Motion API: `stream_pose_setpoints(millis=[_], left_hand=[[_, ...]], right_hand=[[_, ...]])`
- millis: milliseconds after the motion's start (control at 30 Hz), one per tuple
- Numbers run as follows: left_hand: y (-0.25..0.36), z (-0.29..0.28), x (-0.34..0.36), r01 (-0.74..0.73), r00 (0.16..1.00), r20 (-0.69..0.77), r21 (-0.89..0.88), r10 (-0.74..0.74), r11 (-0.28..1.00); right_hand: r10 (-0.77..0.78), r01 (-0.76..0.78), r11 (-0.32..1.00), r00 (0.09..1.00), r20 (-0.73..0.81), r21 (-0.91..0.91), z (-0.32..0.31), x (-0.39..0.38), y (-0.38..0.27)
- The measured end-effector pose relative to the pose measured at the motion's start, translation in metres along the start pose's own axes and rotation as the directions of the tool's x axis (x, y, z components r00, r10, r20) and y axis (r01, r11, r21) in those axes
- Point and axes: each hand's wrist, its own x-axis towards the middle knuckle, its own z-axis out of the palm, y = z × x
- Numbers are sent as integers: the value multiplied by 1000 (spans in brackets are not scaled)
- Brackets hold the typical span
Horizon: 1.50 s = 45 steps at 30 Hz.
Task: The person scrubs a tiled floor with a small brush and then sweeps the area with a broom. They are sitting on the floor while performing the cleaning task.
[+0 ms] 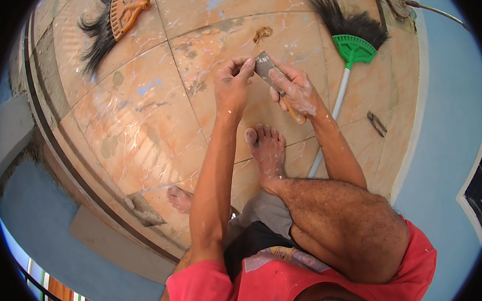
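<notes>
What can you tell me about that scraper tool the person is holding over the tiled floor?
The scraper is a putty knife with a flat grey metal blade, smeared with pale residue, and a wooden handle pointing down toward the person. The right hand, dusted white, wraps the handle. The left hand pinches the blade's upper edge with its fingers. It is held tilted above the orange marbled floor tiles, just ahead of a bare foot.

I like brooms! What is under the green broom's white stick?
Under the green broom and its white stick lies the orange floor tile, splashed with paint. Lower down, the right hand and forearm cover the stick, hiding what lies beneath.
</notes>
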Motion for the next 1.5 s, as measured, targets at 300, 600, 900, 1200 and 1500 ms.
stream_pose_setpoints(millis=[300, 600, 900, 1200, 1500], left_hand=[[7, -12, -2, -374, 926, 97, 348, 364, 859], [-14, -20, 2, -179, 984, -8, -180, 180, 967], [-20, -14, -12, -361, 915, 132, 692, 381, 626], [-35, 24, -17, -456, 874, 301, 778, 381, 432], [-20, 21, 5, -487, 868, 356, 748, 345, 451]], right_hand=[[12, -10, 937, 1000, 4, -349, -1, -9, -20], [-23, 66, 887, 995, 100, -458, 7, -7, -28], [-205, -71, 455, 962, -182, -888, -2, 15, 9], [-253, -26, 488, 952, -170, -872, 9, 46, 2], [-283, -60, 422, 939, -194, -904, 9, 64, -1]])
